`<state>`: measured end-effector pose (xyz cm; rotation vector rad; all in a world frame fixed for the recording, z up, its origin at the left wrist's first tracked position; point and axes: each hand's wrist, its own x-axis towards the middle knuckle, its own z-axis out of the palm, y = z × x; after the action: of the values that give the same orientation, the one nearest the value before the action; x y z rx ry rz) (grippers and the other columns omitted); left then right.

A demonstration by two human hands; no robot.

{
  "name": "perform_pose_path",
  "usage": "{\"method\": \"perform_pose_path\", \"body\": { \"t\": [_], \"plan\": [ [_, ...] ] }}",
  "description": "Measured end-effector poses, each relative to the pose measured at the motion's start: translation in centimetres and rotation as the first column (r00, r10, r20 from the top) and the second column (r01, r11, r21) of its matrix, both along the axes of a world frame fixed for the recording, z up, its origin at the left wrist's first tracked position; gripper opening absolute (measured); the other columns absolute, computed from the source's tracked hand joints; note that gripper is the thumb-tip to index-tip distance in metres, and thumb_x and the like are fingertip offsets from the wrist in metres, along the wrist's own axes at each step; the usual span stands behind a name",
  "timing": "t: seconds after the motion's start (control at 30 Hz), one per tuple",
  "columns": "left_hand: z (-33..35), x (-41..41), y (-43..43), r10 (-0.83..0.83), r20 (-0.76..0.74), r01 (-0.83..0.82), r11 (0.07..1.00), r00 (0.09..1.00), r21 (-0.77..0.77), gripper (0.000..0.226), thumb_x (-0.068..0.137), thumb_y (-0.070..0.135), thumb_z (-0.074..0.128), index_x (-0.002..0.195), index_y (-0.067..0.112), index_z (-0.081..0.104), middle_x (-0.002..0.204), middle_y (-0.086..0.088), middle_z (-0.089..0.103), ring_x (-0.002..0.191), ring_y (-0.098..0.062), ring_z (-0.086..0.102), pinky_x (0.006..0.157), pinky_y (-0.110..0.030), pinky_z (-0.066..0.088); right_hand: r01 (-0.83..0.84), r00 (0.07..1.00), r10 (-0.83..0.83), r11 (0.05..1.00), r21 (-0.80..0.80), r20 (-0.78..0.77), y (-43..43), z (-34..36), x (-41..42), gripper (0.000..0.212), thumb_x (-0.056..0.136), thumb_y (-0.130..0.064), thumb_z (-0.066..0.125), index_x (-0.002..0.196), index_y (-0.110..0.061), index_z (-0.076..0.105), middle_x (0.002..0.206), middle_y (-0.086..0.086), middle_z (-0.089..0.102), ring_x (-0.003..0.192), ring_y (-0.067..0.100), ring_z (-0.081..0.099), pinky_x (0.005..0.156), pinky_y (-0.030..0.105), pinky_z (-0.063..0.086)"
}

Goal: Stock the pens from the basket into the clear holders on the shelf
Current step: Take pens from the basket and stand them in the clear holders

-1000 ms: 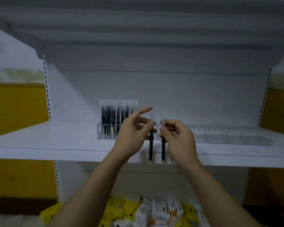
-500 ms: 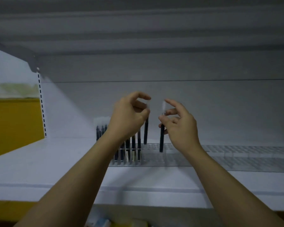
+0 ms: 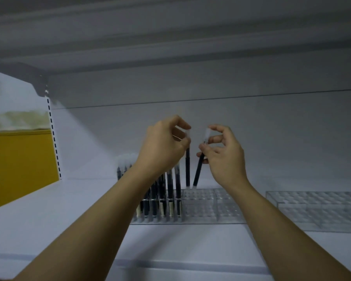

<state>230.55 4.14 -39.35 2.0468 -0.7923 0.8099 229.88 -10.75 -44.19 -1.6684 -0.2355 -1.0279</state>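
My left hand (image 3: pixel 162 148) pinches the clear cap end of a dark pen (image 3: pixel 187 169) that hangs upright. My right hand (image 3: pixel 224 154) pinches another dark pen (image 3: pixel 198 172), tilted with its tip leaning left. Both pen tips hover just above the empty cells of a clear holder (image 3: pixel 211 205) on the white shelf (image 3: pixel 69 230). The holder's left part is filled with several upright dark pens (image 3: pixel 171 191), partly hidden behind my left forearm. The basket is out of view.
A second clear holder (image 3: pixel 316 209) with empty cells stands to the right on the shelf. The shelf above forms a low ceiling (image 3: pixel 170 47). A perforated upright (image 3: pixel 54 138) and a yellow wall (image 3: pixel 18 169) are at the left.
Both hands have lifted the pens from below the shelf edge to above the holder. The right pen has tilted, and the view has moved closer and upward.
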Motion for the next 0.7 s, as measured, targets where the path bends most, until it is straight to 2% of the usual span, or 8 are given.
{"method": "perform_pose_path", "body": {
  "t": [0.17, 0.23, 0.33, 0.5, 0.53, 0.6, 0.63, 0.7],
  "plan": [
    [0.0, 0.4, -0.2, 0.008, -0.014, -0.007, 1.000, 1.000, 0.015, 0.017, 0.089, 0.025, 0.067, 0.102, 0.033, 0.059, 0.092, 0.012, 0.069, 0.079, 0.001, 0.065, 0.068, -0.018, 0.054, -0.011, 1.000, 0.012, 1.000, 0.014, -0.021, -0.1, -0.9, 0.2, 0.038, 0.089, -0.009, 0.067, 0.116, -0.031, 0.052, 0.091, -0.006, 0.061, 0.071, 0.012, 0.070, 0.071, 0.037, 0.060],
    [0.1, 0.4, -0.1, 0.008, -0.014, -0.007, 1.000, 1.000, 0.025, 0.017, 0.088, 0.025, 0.067, 0.101, 0.034, 0.059, 0.090, 0.012, 0.069, 0.077, 0.002, 0.065, 0.066, -0.018, 0.054, -0.030, 0.998, 0.027, 0.998, -0.055, -0.061, 0.1, -1.2, 0.0, 0.040, 0.087, -0.010, 0.068, 0.117, -0.032, 0.053, 0.095, -0.007, 0.061, 0.074, 0.011, 0.069, 0.071, 0.033, 0.060],
    [0.2, 0.3, 0.3, 0.009, -0.016, -0.008, 0.998, 1.000, 0.063, 0.018, 0.088, 0.025, 0.067, 0.103, 0.031, 0.060, 0.087, 0.012, 0.070, 0.077, 0.001, 0.066, 0.067, -0.018, 0.055, -0.052, 0.992, 0.023, 0.972, -0.230, -0.127, 0.3, -1.8, -0.7, 0.040, 0.086, -0.011, 0.070, 0.115, -0.033, 0.055, 0.100, -0.014, 0.059, 0.075, 0.005, 0.065, 0.065, 0.018, 0.055],
    [-0.7, 0.4, 0.2, 0.080, 0.006, -0.079, 0.977, 0.997, 0.199, 0.016, 0.086, 0.025, 0.069, 0.100, 0.029, 0.062, 0.088, 0.016, 0.066, 0.082, 0.004, 0.061, 0.076, -0.013, 0.050, -0.055, 0.977, -0.033, 0.917, -0.396, -0.212, -0.1, -2.7, -1.3, 0.053, 0.090, -0.016, 0.066, 0.129, -0.044, 0.044, 0.096, -0.017, 0.056, 0.079, 0.007, 0.063, 0.073, 0.033, 0.059],
    [-0.9, 0.4, 0.1, 0.109, 0.011, -0.109, 0.968, 0.994, 0.226, 0.014, 0.086, 0.026, 0.069, 0.098, 0.030, 0.062, 0.087, 0.019, 0.062, 0.085, 0.003, 0.059, 0.081, -0.016, 0.049, -0.044, 0.976, -0.049, 0.908, -0.416, -0.212, -0.1, -2.9, -1.4, 0.055, 0.091, -0.016, 0.064, 0.131, -0.047, 0.041, 0.096, -0.017, 0.056, 0.079, 0.007, 0.063, 0.073, 0.033, 0.059],
    [-1.3, 0.4, 0.0, 0.178, 0.005, -0.173, 0.948, 0.984, 0.269, 0.014, 0.085, 0.027, 0.069, 0.092, 0.033, 0.059, 0.085, 0.022, 0.056, 0.093, -0.004, 0.058, 0.094, -0.035, 0.048, -0.042, 0.975, -0.058, 0.899, -0.435, -0.215, -0.1, -3.2, -1.5, 0.056, 0.093, -0.016, 0.060, 0.133, -0.050, 0.039, 0.093, -0.017, 0.055, 0.074, 0.008, 0.062, 0.072, 0.033, 0.059],
    [-1.4, 0.3, 0.0, 0.207, -0.008, -0.196, 0.937, 0.978, 0.288, 0.015, 0.084, 0.027, 0.070, 0.090, 0.034, 0.058, 0.085, 0.022, 0.054, 0.096, -0.007, 0.058, 0.097, -0.042, 0.046, -0.045, 0.974, -0.059, 0.897, -0.439, -0.220, -0.2, -3.2, -1.5, 0.057, 0.094, -0.016, 0.059, 0.134, -0.051, 0.038, 0.092, -0.017, 0.055, 0.071, 0.009, 0.062, 0.071, 0.033, 0.058],
    [-1.6, 0.3, 0.0, 0.231, -0.029, -0.213, 0.932, 0.972, 0.292, 0.015, 0.083, 0.028, 0.070, 0.088, 0.036, 0.058, 0.086, 0.021, 0.053, 0.097, -0.011, 0.059, 0.096, -0.047, 0.045, -0.043, 0.970, -0.068, 0.894, -0.446, -0.231, -0.3, -3.3, -1.5, 0.059, 0.094, -0.016, 0.058, 0.135, -0.052, 0.036, 0.092, -0.018, 0.055, 0.067, 0.008, 0.061, 0.070, 0.031, 0.057]
  ]
}}
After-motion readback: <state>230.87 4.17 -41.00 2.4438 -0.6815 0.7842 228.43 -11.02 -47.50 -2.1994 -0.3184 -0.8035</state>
